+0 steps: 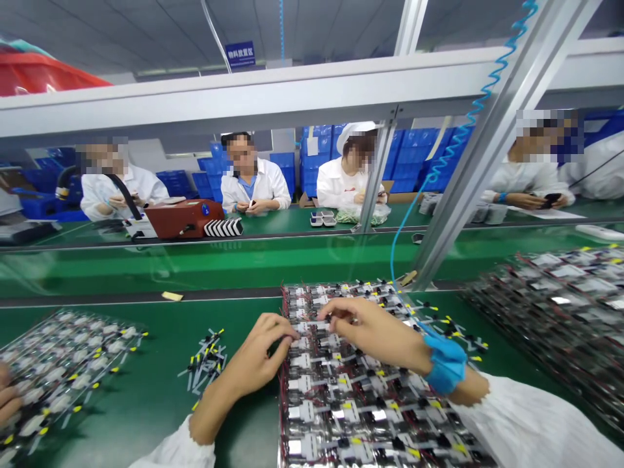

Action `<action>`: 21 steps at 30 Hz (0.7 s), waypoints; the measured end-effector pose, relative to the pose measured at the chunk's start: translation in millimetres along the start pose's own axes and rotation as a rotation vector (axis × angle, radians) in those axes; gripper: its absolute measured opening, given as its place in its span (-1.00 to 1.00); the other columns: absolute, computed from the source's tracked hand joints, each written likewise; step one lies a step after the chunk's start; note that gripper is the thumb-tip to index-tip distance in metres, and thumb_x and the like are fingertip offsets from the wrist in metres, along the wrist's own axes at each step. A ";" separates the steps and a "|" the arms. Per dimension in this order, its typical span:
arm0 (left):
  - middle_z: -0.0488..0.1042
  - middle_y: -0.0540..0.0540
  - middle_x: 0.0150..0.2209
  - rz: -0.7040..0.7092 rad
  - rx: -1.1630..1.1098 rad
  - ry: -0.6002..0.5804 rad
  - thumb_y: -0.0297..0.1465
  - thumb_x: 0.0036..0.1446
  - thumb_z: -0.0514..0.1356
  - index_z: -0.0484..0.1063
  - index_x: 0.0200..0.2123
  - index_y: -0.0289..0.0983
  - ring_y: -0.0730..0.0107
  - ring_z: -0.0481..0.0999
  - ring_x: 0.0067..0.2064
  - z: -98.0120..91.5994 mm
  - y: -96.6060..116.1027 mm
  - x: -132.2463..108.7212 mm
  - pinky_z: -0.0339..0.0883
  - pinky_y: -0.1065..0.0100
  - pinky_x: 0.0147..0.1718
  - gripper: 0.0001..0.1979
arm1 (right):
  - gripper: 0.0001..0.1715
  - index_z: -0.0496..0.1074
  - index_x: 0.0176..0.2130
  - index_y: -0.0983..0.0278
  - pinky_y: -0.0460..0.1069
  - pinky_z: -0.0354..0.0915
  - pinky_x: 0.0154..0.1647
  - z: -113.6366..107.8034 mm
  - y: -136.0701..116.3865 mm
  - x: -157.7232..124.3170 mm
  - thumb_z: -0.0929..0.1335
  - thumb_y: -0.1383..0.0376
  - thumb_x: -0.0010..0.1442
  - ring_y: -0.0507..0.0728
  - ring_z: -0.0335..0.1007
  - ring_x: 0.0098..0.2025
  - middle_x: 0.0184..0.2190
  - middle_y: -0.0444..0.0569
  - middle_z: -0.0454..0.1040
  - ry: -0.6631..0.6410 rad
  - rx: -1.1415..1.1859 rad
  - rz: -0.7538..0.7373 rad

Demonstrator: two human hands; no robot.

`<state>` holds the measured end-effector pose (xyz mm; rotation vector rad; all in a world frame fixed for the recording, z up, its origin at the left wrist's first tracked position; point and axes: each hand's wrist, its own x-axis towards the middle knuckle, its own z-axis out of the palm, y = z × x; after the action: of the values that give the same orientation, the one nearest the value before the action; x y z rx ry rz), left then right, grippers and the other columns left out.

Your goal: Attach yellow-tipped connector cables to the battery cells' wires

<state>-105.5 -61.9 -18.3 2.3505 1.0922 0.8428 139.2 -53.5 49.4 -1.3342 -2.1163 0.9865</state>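
Observation:
A clear plastic tray [312, 390] filled with rows of small electronic parts, with red and black wires and yellow-tipped strips, lies in front of me. At its left edge my left hand [258, 354] has thumb and forefinger brought together over the parts. Whatever lies between those fingertips is too small to make out. My right hand [363, 328] reaches over the tray's upper rows, fingers bent and closed around a tiny spot. A dark bit shows near its fingertips, but I cannot tell its kind. A blue band [446, 364] circles my right wrist.
Loose yellow-tipped strips [207, 361] lie left of the tray, more [453, 331] to its right. Another filled tray [58, 364] is at left, with a person's hand [7, 393]; stacked trays [560, 312] stand right. A metal post [468, 188] rises ahead. Co-workers sit opposite.

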 end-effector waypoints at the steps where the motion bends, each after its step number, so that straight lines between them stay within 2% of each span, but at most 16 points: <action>1: 0.44 -0.13 -0.10 0.032 0.047 -0.059 -0.47 0.32 0.01 0.46 -0.12 -0.18 0.20 0.33 0.02 0.5 0.9 2.0 0.24 0.14 0.07 -0.77 | -0.68 0.53 -0.17 0.27 -0.06 0.22 -0.33 -1.9 4.1 -0.8 0.26 0.47 0.16 0.09 0.38 -0.35 -0.39 -0.09 0.50 -0.001 0.009 0.018; 5: 0.41 -0.11 -0.09 0.116 0.200 -0.197 -0.61 0.19 0.00 0.46 -0.08 -0.15 0.18 0.28 0.02 2.1 3.4 12.3 0.21 0.12 0.05 -0.63 | -0.83 0.48 -0.24 0.28 -0.05 0.24 -0.30 0.1 18.2 -1.4 0.31 0.42 0.18 0.10 0.38 -0.34 -0.39 -0.09 0.49 0.015 -0.012 0.001; 9: 0.38 -0.10 -0.12 0.174 0.316 -0.261 -0.65 0.10 0.00 0.44 -0.11 -0.15 0.19 0.29 -0.05 -0.1 3.0 19.5 0.19 0.17 -0.05 -0.60 | -0.84 0.48 -0.25 0.27 -0.06 0.23 -0.33 5.9 19.2 1.9 0.31 0.43 0.19 0.09 0.39 -0.38 -0.43 -0.12 0.51 0.027 -0.114 0.018; 15: 0.36 -0.11 -0.14 0.205 0.401 -0.264 -0.61 0.11 0.01 0.39 -0.13 -0.19 0.19 0.28 -0.11 0.8 4.3 21.5 0.16 0.19 -0.13 -0.67 | -0.71 0.56 -0.23 0.26 -0.06 0.19 -0.30 13.4 13.0 10.6 0.30 0.49 0.14 0.10 0.40 -0.35 -0.38 -0.08 0.55 0.065 -0.237 0.012; 21: 0.37 -0.10 -0.16 0.164 0.337 -0.202 -0.43 0.21 0.09 0.36 -0.16 -0.22 0.21 0.31 -0.15 -0.2 7.9 19.1 0.19 0.20 -0.12 -0.87 | -0.82 0.55 -0.36 0.26 -0.08 0.11 -0.36 27.9 19.2 17.0 0.34 0.46 0.09 0.08 0.38 -0.39 -0.44 -0.09 0.52 0.095 -0.304 -0.018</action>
<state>-91.7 -51.6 -6.9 2.7635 1.0333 0.4862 123.8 -42.0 16.7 -1.4664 -2.2655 0.5973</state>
